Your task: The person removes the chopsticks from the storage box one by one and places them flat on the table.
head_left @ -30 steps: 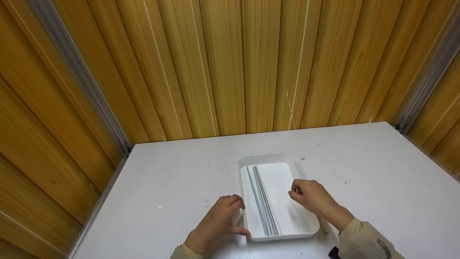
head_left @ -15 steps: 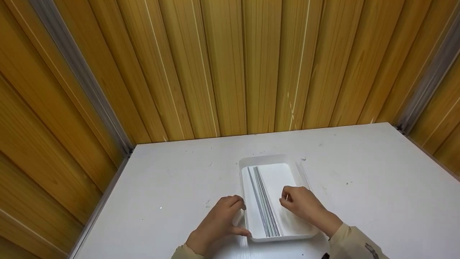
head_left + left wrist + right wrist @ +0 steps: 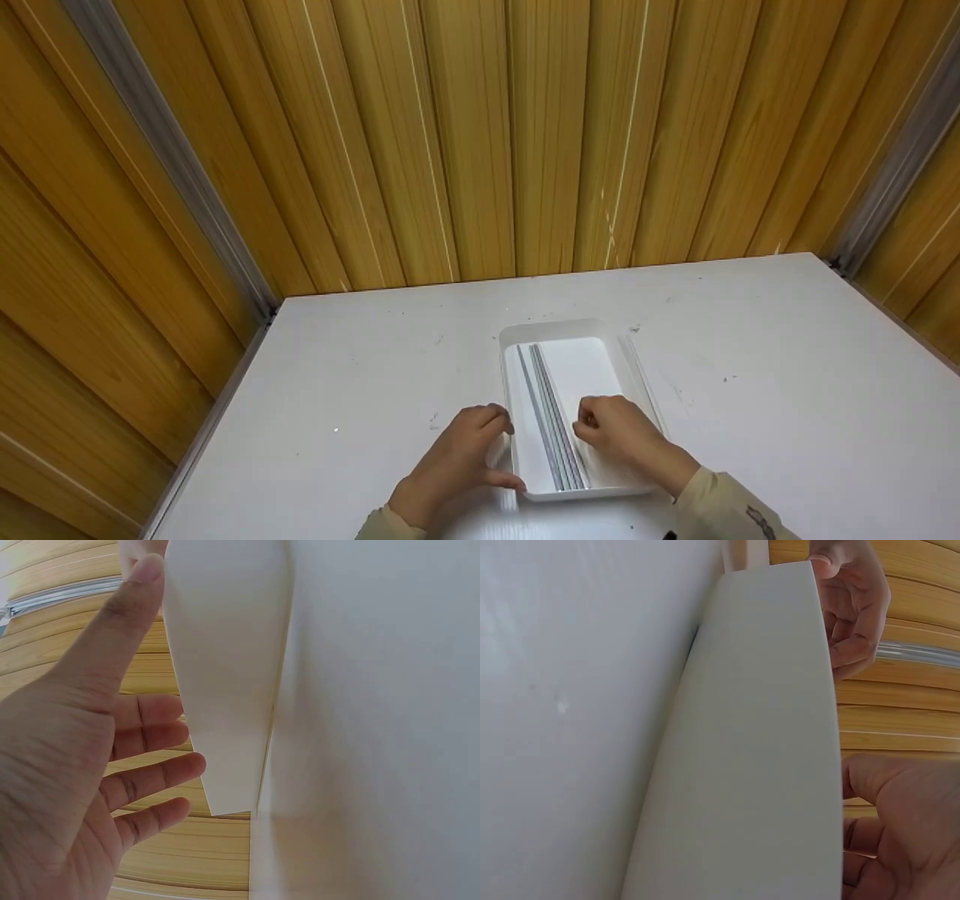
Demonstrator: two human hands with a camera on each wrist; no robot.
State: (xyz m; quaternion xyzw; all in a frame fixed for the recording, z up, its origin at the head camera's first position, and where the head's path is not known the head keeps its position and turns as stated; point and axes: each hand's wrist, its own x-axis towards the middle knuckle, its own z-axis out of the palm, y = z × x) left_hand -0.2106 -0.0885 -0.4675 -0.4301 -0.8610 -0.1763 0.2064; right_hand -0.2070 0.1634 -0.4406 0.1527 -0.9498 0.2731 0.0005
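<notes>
In the head view, a white rectangular tray (image 3: 592,493) stands on the table with several thin silvery rods (image 3: 555,416) lying lengthwise in it. My left hand (image 3: 465,450) is at the tray's left wall, thumb near the front corner. In the left wrist view its relaxed fingertips (image 3: 196,763) are right at the tray's rim. Over the right half of the tray is my right hand (image 3: 622,431), its thumb and fingers curled together beside the rods; I cannot tell whether anything is between them. The tray wall partly hides those fingers (image 3: 866,836) in the right wrist view.
Along the tray's right side lies a thin clear rod (image 3: 648,382) on the white table (image 3: 390,360). Wood-patterned panels (image 3: 480,150) rise behind the table and at both sides. Small specks dot the tabletop.
My right hand has moved left and slightly toward me, from the tray's right wall to beside the rods, uncovering more of the clear rod. My left hand stays put.
</notes>
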